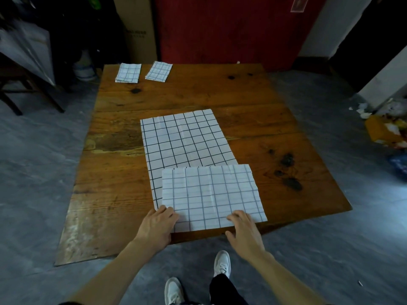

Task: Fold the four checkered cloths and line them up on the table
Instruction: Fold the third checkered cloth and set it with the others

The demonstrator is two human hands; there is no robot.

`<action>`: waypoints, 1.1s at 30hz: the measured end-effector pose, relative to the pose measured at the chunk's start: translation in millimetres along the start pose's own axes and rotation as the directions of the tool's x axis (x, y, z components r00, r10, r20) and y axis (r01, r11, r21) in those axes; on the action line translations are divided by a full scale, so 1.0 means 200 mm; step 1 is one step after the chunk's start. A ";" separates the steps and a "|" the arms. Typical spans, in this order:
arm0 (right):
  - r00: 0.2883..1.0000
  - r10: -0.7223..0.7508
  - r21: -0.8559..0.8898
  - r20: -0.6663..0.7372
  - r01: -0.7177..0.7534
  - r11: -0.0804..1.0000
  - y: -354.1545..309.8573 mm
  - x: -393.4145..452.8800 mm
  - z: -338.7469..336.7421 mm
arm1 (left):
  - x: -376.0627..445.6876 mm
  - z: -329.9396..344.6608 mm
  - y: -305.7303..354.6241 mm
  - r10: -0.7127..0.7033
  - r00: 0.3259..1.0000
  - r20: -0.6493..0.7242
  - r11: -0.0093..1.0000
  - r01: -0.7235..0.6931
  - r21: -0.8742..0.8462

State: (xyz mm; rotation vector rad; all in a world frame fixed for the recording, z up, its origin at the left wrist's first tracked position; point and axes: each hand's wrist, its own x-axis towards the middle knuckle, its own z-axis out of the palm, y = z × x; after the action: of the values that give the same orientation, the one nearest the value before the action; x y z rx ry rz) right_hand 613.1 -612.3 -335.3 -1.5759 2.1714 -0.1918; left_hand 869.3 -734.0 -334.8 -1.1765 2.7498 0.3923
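Left hand (159, 223) and right hand (243, 227) resting at the near edge of the wooden table (110, 172), fingers loosely curled and lying on the near corners of the half-folded cloth (211, 194); no pinch to be seen. Long axis of that cloth running left to right, overlapping the near end of the flat cloth (182, 139), itself stretched near to far. Two folded cloths (128, 73) (158, 71) side by side at the far left corner, long axes near to far.
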 end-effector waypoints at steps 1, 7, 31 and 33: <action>1.000 -0.004 -0.001 0.004 0.004 1.000 0.00 0.00 0.00 | 0.00 0.00 0.00 0.010 1.000 -0.002 1.000 -0.010 0.009; 1.000 0.002 -0.011 0.008 -0.002 1.000 -0.02 -0.01 -0.02 | -0.05 0.03 -0.03 0.037 0.993 -0.116 0.999 -0.037 -0.001; 0.911 -0.188 0.203 -0.367 0.276 0.940 -0.39 0.05 -0.50 | 0.15 -0.60 0.26 0.102 0.810 -0.577 0.864 -0.360 -0.353; 0.889 -0.181 0.223 -0.421 0.295 0.929 -0.38 0.04 -0.58 | 0.17 -0.64 0.19 0.113 0.838 -0.534 0.878 -0.336 -0.342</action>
State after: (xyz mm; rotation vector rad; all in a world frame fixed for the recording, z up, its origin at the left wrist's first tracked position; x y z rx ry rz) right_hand 626.8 -662.5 -205.6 -1.7456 2.0944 -0.9323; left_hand 816.5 -767.9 -211.0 -1.1598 3.4063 0.8664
